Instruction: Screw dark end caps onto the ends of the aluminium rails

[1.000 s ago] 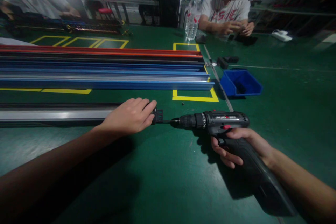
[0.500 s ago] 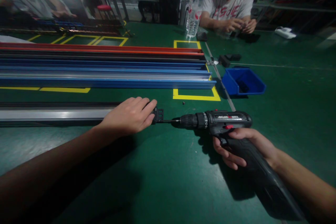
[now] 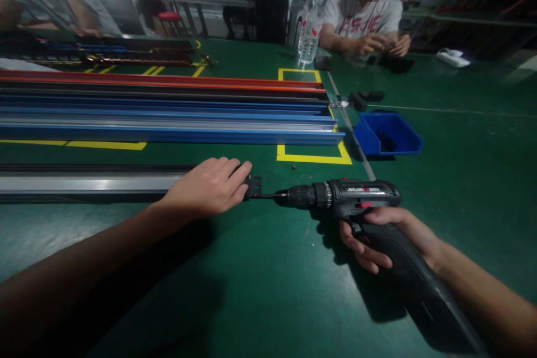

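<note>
My left hand (image 3: 210, 187) is wrapped over the right end of a long silver and black metal profile (image 3: 96, 182) lying on the green table. A small black end bracket (image 3: 255, 185) pokes out past its fingertips. In my right hand (image 3: 373, 240) is a black cordless drill (image 3: 364, 193), held level and aimed left. Its thin bit (image 3: 268, 196) reaches the bracket's end; the exact contact point is too small to make out. A tiny screw-like piece (image 3: 293, 167) lies on the table behind the drill's chuck.
Several blue, black and orange profiles (image 3: 210, 134) lie side by side beyond my left hand. A blue bin (image 3: 403, 145) sits behind the drill. Farther back stand clear plastic bottles (image 3: 309, 33), and a co-worker's hands (image 3: 384, 45) handle something small. Yellow tape (image 3: 314, 159) marks the table.
The view has shifted slightly. Both hands, the drill and the profile keep nearly the same places, with the bit still at the bracket.
</note>
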Demonstrator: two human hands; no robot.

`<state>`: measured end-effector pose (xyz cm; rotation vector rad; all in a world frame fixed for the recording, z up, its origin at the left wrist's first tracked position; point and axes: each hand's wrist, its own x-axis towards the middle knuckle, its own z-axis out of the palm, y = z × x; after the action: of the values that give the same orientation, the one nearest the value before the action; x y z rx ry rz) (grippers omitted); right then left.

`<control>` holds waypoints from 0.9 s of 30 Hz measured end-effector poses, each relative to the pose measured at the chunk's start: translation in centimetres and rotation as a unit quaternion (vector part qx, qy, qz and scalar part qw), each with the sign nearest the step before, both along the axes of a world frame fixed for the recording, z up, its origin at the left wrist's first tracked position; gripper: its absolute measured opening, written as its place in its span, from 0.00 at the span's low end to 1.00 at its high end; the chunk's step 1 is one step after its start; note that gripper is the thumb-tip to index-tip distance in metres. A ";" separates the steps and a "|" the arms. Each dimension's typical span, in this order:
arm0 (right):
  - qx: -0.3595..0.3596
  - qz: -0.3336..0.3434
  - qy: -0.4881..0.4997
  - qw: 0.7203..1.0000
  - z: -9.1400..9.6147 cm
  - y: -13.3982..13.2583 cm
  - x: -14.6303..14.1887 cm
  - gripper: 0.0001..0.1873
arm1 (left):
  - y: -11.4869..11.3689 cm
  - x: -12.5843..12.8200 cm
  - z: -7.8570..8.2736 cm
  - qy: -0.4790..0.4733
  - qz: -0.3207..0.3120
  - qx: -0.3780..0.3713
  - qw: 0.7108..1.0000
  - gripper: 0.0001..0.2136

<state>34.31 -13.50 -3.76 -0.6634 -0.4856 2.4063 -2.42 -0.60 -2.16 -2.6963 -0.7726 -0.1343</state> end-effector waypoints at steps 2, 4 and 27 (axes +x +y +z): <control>0.002 0.001 -0.001 1.000 0.0 0.0 0.0 0.21 | 0.0 0.0 -0.1 -0.007 -0.006 0.002 1.000 0.23; 0.002 0.002 0.003 1.000 0.1 0.0 0.0 0.21 | 0.1 0.0 -0.1 -0.010 -0.008 0.005 1.000 0.23; 0.057 0.002 -0.033 0.998 -0.3 -0.3 -0.2 0.18 | -0.2 0.2 0.4 0.024 0.021 -0.019 0.999 0.23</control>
<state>34.12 -13.78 -4.03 -0.6933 -0.6480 2.3467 -2.24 -0.81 -1.80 -2.7055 -0.8261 -0.0465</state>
